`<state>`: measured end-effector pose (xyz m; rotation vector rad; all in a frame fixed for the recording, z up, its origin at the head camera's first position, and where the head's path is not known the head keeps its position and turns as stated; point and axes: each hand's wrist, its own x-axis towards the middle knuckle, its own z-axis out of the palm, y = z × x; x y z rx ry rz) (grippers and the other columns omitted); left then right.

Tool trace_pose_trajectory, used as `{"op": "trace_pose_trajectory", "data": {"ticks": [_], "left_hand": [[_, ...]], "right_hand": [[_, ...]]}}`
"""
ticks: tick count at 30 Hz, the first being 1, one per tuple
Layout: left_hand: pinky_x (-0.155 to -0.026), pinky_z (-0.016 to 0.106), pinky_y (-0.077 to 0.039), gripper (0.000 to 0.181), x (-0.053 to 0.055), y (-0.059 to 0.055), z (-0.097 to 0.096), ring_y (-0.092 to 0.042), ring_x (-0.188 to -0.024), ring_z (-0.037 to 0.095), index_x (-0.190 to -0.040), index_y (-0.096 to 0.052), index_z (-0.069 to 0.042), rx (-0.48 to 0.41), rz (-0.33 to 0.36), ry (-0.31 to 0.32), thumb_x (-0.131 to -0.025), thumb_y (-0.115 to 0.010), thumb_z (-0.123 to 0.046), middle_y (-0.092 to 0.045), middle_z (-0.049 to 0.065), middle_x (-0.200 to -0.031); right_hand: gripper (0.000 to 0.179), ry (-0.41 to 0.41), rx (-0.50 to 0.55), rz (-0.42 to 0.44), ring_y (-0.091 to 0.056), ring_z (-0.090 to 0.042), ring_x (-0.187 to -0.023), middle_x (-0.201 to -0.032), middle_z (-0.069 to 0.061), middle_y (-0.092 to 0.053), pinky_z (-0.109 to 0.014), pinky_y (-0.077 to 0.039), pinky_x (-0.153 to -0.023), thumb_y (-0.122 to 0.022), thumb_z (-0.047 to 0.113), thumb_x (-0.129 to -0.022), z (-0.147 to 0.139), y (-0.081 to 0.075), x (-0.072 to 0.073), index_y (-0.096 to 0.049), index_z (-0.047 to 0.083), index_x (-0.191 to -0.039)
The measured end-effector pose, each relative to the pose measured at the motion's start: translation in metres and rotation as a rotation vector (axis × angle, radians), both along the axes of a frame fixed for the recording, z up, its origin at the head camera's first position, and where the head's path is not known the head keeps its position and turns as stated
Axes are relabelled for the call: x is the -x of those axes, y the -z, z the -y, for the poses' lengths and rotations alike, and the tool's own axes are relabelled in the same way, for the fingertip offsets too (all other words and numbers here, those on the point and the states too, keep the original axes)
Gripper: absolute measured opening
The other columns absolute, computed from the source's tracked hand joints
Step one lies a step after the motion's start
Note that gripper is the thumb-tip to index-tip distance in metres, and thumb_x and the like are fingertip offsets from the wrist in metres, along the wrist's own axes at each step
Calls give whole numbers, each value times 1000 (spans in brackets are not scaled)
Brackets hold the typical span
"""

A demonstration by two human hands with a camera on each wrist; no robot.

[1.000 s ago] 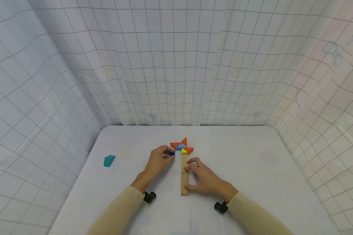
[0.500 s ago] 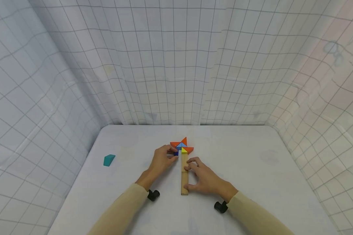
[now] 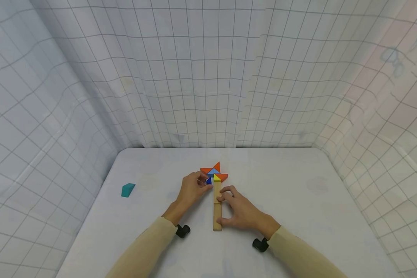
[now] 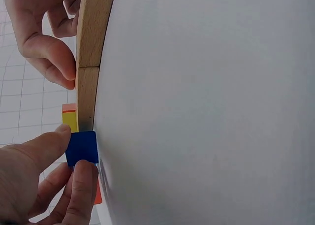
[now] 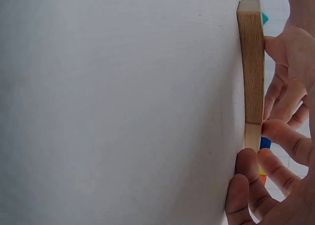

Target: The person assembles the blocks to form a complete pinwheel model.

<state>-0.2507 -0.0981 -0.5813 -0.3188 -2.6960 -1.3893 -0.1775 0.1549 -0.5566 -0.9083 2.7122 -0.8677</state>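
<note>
In the head view my left hand point(image 3: 192, 189) pinches a dark blue triangular block point(image 3: 209, 180) between thumb and fingertips. Its square blue face point(image 4: 82, 148) shows in the left wrist view, close beside the wooden strip. My right hand point(image 3: 241, 210) has its fingertips and thumb resting on two plain wooden blocks, the far one point(image 3: 217, 189) and the near one point(image 3: 217, 222), laid end to end. A yellow triangular block point(image 3: 216, 178) tops the strip. Around it lie light blue triangles point(image 3: 214, 172) and several orange blocks point(image 3: 223, 177), some partly behind the left fingers.
A teal block point(image 3: 127, 190) lies apart on the left of the white table point(image 3: 285, 181). White gridded curtains point(image 3: 201, 96) enclose the table at the back and on both sides. Both wrists carry small black cameras point(image 3: 183, 231).
My left hand has moved right with the blue block, bringing it up near the yellow block and the strip. My right hand has kept its place on the wooden blocks.
</note>
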Motion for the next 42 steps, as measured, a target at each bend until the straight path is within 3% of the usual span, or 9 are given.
{"op": "trace_pose_trajectory", "data": {"ticks": [1,4,9,11,19,42], "left_hand": [[-82,27,-67,30,3,6,1,-77,-94,13,-111,-80,-12,8,-5,2,-94,-102,-21,-84,1,-105],[-84,29,-68,29,1,1,-2,-78,-95,13,-111,-80,-12,9,15,4,-94,-101,-21,-85,1,-105],[-94,43,-71,25,-15,-30,-13,-81,-101,25,-114,-80,-4,14,62,-17,-98,-97,-14,-86,11,-109],[-98,45,-70,24,-17,-33,-15,-81,-103,25,-116,-80,-4,8,83,-27,-99,-95,-13,-87,11,-110],[-95,44,-72,28,-16,-34,-17,-82,-99,24,-118,-79,-1,55,36,-16,-99,-96,-13,-84,15,-112],[-96,44,-72,25,-12,-31,-21,-81,-101,25,-121,-79,-2,48,46,-24,-103,-91,-14,-83,16,-115]], "right_hand": [[64,-1,-2,-8,-68,-28,-147,-170,-7,-50,-52,-60,-124,-93,52,-99,0,1,0,-69,19,-148],[64,-5,-1,-25,-69,-27,-145,-170,-7,-50,-50,-61,-123,-93,52,-99,-1,2,1,-69,19,-148],[63,-10,8,-32,-70,-26,-143,-169,-7,-49,-49,-61,-121,-93,52,-99,-1,3,1,-68,19,-147],[63,-11,10,-30,-69,-26,-143,-169,-7,-49,-50,-61,-121,-93,52,-99,-1,3,1,-68,20,-147],[63,-7,0,-20,-68,-26,-146,-168,-7,-50,-50,-60,-123,-93,49,-99,0,1,1,-69,18,-149],[61,-18,2,-27,-67,-28,-147,-168,-8,-50,-50,-60,-123,-94,47,-100,-2,0,0,-68,18,-147]]}}
